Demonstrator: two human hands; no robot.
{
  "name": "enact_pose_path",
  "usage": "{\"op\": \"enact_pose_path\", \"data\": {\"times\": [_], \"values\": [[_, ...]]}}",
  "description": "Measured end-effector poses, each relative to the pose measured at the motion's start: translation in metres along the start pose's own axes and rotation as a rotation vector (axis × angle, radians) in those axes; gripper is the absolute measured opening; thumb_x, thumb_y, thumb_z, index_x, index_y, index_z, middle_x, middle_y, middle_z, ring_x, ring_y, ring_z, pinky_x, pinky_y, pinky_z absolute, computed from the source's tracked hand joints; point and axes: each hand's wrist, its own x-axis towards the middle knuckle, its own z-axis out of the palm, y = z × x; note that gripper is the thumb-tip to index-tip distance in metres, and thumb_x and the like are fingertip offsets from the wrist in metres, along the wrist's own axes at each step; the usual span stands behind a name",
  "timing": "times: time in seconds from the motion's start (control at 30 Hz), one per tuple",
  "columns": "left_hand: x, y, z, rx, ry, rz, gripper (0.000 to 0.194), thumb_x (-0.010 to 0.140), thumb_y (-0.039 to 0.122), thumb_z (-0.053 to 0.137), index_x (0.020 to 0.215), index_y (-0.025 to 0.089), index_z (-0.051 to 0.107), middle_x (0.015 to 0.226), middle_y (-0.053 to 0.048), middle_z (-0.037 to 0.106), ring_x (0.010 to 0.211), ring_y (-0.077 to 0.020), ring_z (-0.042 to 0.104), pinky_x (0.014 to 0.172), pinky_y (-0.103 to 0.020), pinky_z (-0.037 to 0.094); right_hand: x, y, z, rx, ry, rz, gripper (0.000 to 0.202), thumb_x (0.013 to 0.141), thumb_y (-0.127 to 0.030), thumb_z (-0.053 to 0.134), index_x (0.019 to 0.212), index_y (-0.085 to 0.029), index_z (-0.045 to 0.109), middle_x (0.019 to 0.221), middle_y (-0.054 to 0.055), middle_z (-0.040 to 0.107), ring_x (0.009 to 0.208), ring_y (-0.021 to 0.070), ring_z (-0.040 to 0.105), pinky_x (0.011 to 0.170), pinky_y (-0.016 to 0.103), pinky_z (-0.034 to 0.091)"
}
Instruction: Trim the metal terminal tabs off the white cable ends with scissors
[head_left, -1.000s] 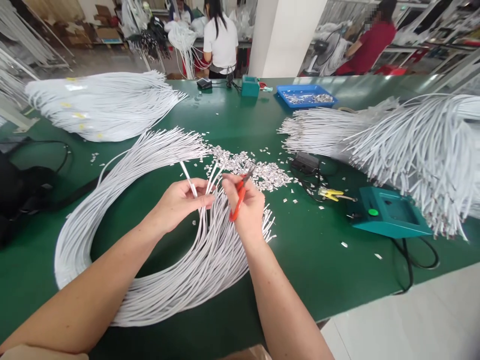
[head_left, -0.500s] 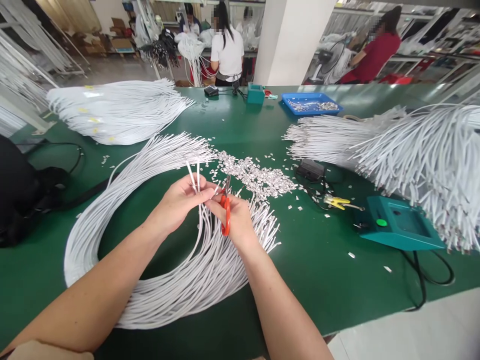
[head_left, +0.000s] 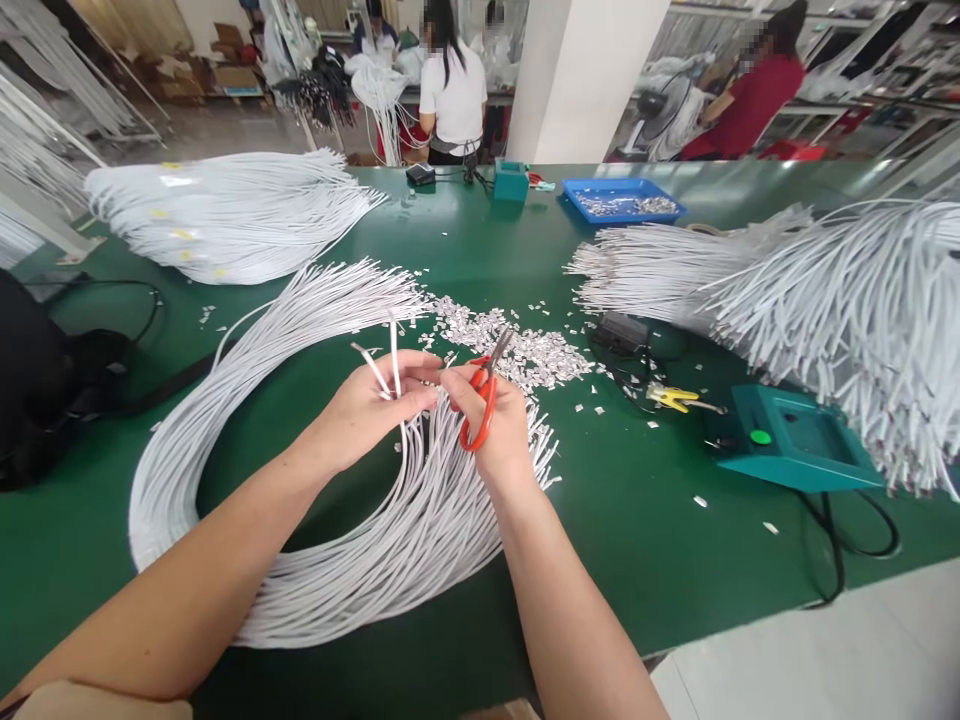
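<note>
My left hand (head_left: 379, 402) is closed on a few white cables (head_left: 394, 350), whose ends stick up above the fingers. In my right hand (head_left: 501, 430) is a pair of scissors (head_left: 484, 400) with orange handles, its blades pointing up and away to the right. My right thumb and fingertips meet those of the left hand; what lies between them is too small to make out. Beneath both hands curves a large loop of white cables (head_left: 169, 470), its two ends on the green table (head_left: 615, 560). Small white scraps (head_left: 536, 355) lie heaped just beyond my right hand.
More cable bundles lie at the back left (head_left: 232, 215) and right (head_left: 840, 300). A teal device (head_left: 795, 435), yellow-handled pliers (head_left: 675, 398) and a black box (head_left: 621, 334) sit to the right. A blue tray (head_left: 622, 220) stands at the back. Other people work beyond the table.
The scissors have swung from nearly upright to slanting right, and my right hand has turned with them. One cable end in my left hand now leans further left.
</note>
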Motion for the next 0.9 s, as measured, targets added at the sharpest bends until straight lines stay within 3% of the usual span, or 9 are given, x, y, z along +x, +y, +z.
{"op": "enact_pose_path", "data": {"times": [0.17, 0.3, 0.43, 0.63, 0.9], "values": [[0.002, -0.003, -0.009, -0.020, -0.039, -0.045, 0.043, 0.075, 0.036, 0.073, 0.115, 0.022, 0.064, 0.088, -0.005, 0.068, 0.082, -0.0175, 0.061, 0.069, -0.027, 0.046, 0.003, 0.001, -0.006, -0.091, 0.023, 0.024, 0.028, 0.078, -0.041, 0.064, 0.060, -0.020, 0.062, 0.061, -0.002, 0.055, 0.064, 0.0125, 0.050, 0.067, 0.028, 0.042], [0.005, -0.006, -0.013, 0.029, 0.004, -0.014, 0.038, 0.076, 0.039, 0.072, 0.110, 0.023, 0.069, 0.091, -0.004, 0.068, 0.077, -0.0147, 0.057, 0.066, -0.025, 0.044, 0.005, 0.005, -0.013, -0.568, 0.020, -0.055, 0.018, 0.076, -0.035, 0.064, 0.072, -0.018, 0.066, 0.073, 0.000, 0.062, 0.067, 0.0137, 0.052, 0.064, 0.027, 0.040], [0.005, -0.004, -0.012, 0.097, 0.044, 0.006, 0.032, 0.075, 0.041, 0.072, 0.099, 0.021, 0.073, 0.092, -0.005, 0.070, 0.073, -0.0144, 0.056, 0.065, -0.026, 0.044, 0.006, 0.012, -0.017, -0.949, -0.043, -0.136, 0.018, 0.078, -0.032, 0.059, 0.068, -0.018, 0.062, 0.069, 0.000, 0.058, 0.060, 0.0120, 0.046, 0.057, 0.026, 0.033], [0.005, -0.002, -0.007, 0.114, 0.103, 0.005, 0.028, 0.069, 0.040, 0.076, 0.087, 0.018, 0.072, 0.084, -0.004, 0.071, 0.073, -0.0153, 0.061, 0.068, -0.027, 0.046, 0.003, 0.011, -0.015, -1.098, -0.059, -0.209, 0.025, 0.080, -0.030, 0.055, 0.059, -0.018, 0.048, 0.064, -0.001, 0.053, 0.058, 0.0110, 0.041, 0.056, 0.025, 0.030], [0.006, -0.005, -0.004, 0.216, 0.097, 0.081, 0.022, 0.075, 0.038, 0.071, 0.083, 0.018, 0.070, 0.094, -0.006, 0.072, 0.085, -0.0191, 0.064, 0.076, -0.029, 0.048, 0.001, 0.010, -0.017, -1.227, -0.082, -0.221, 0.022, 0.081, -0.024, 0.052, 0.060, -0.018, 0.049, 0.069, 0.001, 0.055, 0.062, 0.0125, 0.045, 0.061, 0.026, 0.032]]}}
